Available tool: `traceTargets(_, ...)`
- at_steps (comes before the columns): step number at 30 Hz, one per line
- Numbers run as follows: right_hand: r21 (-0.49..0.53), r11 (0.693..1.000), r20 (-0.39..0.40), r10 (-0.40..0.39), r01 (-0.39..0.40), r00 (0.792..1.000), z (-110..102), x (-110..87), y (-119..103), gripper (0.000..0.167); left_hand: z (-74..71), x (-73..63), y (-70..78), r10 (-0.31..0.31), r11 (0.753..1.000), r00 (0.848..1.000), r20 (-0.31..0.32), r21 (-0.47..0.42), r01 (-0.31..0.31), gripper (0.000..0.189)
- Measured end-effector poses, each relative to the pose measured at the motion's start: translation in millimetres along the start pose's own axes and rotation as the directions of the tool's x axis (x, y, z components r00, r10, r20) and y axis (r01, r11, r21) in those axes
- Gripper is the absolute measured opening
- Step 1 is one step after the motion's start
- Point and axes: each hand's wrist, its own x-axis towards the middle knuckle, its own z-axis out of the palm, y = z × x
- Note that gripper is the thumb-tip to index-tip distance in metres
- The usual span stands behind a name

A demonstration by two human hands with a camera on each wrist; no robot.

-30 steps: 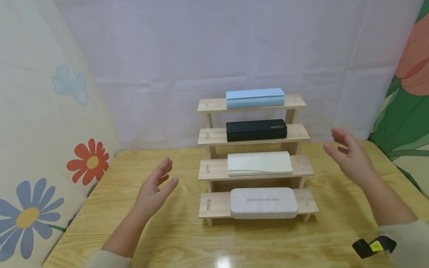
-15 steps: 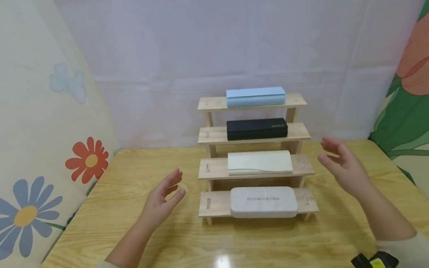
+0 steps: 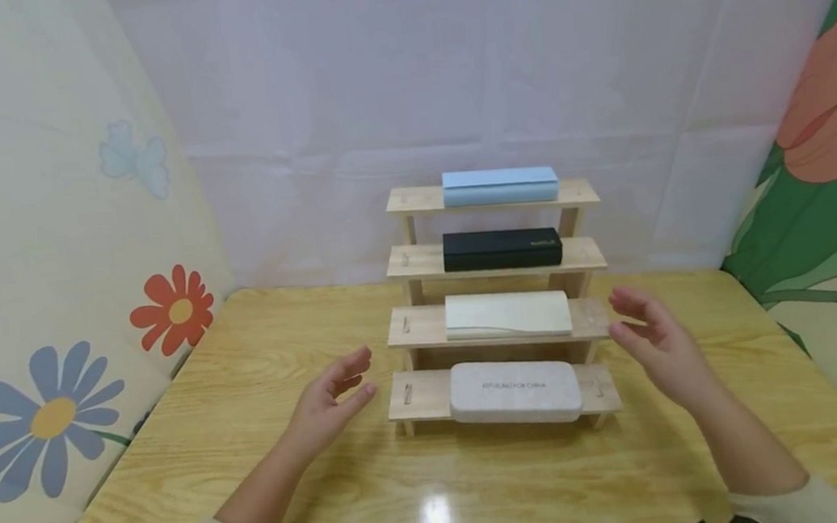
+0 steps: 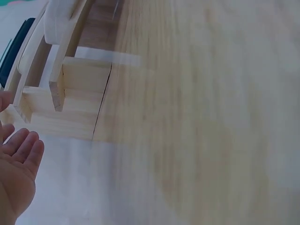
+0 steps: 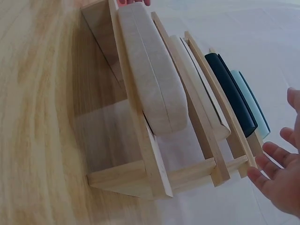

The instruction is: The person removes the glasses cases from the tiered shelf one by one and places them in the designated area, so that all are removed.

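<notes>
A four-step wooden display rack [image 3: 419,397] bears one oblong glasses case per step. From top to bottom these are light blue [image 3: 501,187], black with small gold lettering, cream with a curved flap edge, and a rounded whitish case [image 3: 515,392] with printed words. My left hand [image 3: 329,404] hovers left of the lower steps, fingers loosely bent, thumb apart, holding nothing. On the other side my right hand [image 3: 661,350] is close to the right end of the cream case's step, fingers relaxed, also holding nothing. The right wrist view shows its fingers [image 5: 268,164] beside the rack's end.
The rack stands on a wood-grain table [image 3: 317,479]. A white cloth [image 3: 320,98] hangs behind it. Flower-patterned cloths [image 3: 45,239] flank the table on the left and right.
Both hands have moved inward toward the rack and down toward the near edge of the table. The rack and its cases stay in place.
</notes>
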Motion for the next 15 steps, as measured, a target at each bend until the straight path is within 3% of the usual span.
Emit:
traceTargets(6, 0.059, 0.997, -0.001, -0.044, 0.044, 0.999, 9, -7.4, 4, 0.043, 6.2, -3.9, -0.6, -0.079, 0.997, 0.996, 0.029, -0.019, 0.079, 0.048)
traceTargets(11, 0.066, 0.995, -0.008, -0.074, 0.074, 0.997, 17, -12.8, 9, 0.037, 11.7, -7.6, -1.6, -0.187, 0.978, 0.978, 0.09, -0.079, 0.195, 0.049)
traceTargets(15, 0.053, 0.993, -0.011, -0.101, 0.101, 0.995, 24, -16.3, 10, 0.035, 15.6, -10.4, -2.8, -0.235, 0.965, 0.966, 0.108, -0.094, 0.245, 0.05)
